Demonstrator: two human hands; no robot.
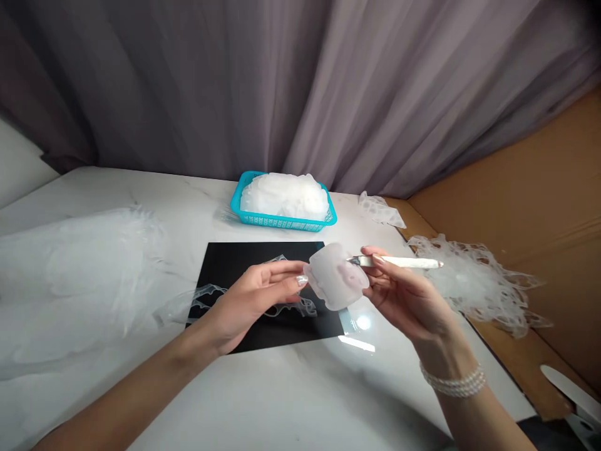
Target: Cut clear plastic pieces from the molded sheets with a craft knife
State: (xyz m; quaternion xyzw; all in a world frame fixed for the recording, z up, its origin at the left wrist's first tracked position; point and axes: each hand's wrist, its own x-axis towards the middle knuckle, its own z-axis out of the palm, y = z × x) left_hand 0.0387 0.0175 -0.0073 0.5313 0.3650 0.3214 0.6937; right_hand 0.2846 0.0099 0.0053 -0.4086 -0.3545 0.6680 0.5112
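Observation:
A translucent white plastic piece (333, 279) with a wavy outline is held up above the black mat. My left hand (256, 294) pinches its left edge between thumb and fingers. My right hand (404, 294) grips a slim white-handled tool (408, 262) with a metal tip, apparently a craft knife. Its tip points left, over the piece, and the fingers of this hand are also at the piece's right edge. Under my left hand, a clear cut-out sheet remnant (305, 305) lies on the black mat (244, 254), partly hidden.
Behind the mat stands a turquoise basket (282, 222) heaped with similar white pieces (286, 194). A large stack of translucent sheets (70, 282) covers the left side. Lacy cut-off scraps (469, 282) pile at the right edge, with another scrap (380, 210) behind. A grey curtain (188, 81) closes the back.

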